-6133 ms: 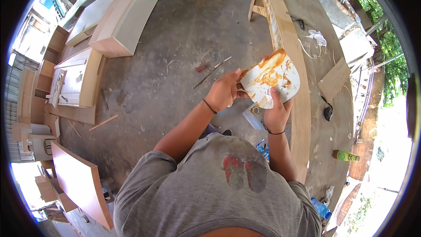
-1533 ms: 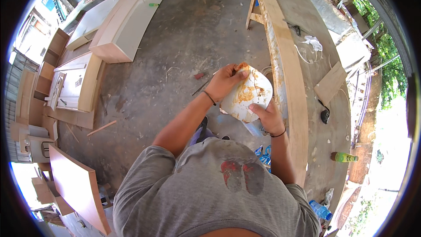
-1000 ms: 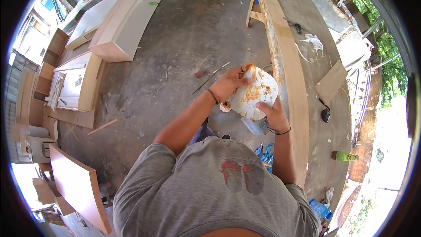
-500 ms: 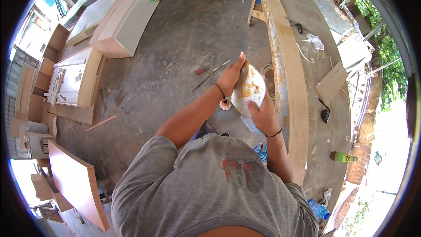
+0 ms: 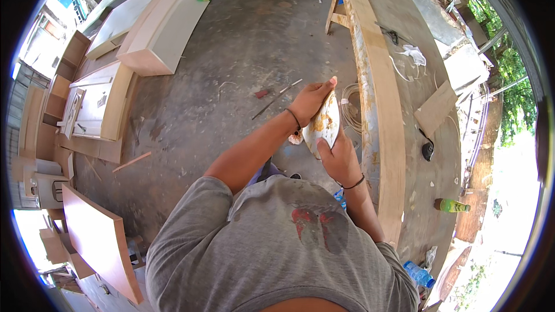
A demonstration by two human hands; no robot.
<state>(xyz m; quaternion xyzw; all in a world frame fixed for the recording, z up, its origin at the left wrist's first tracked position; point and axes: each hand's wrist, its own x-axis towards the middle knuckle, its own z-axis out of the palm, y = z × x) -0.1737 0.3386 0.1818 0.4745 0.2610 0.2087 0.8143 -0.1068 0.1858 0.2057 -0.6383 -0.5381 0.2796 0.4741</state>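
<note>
A white pouch [image 5: 324, 122], blotched with yellowish-brown stains, is held up in front of my body, to the left of the long wooden board. My left hand [image 5: 312, 103] grips its upper left edge, the thumb pointing up along the top. Lower down, my right hand [image 5: 341, 159] clasps the pouch's right side, its thumb lying on the near face. The fingers behind the pouch are mostly hidden. Just below my left wrist, a small round whitish thing [image 5: 295, 137] shows in part; I cannot make out what it is.
On my right runs a long wooden board [image 5: 393, 138] beside a worktable [image 5: 430, 179] bearing a tape measure [image 5: 428, 151] and a green bottle [image 5: 452, 205]. Coiled cord [image 5: 350, 104] and a thin rod [image 5: 276, 99] lie on the floor. Cabinet pieces [image 5: 167, 40] stand at left, with a panel [image 5: 98, 237] nearer.
My right hand has moved slightly left and down, closer to my left hand. The pouch has turned and looks narrower, and my left hand has shifted a little right.
</note>
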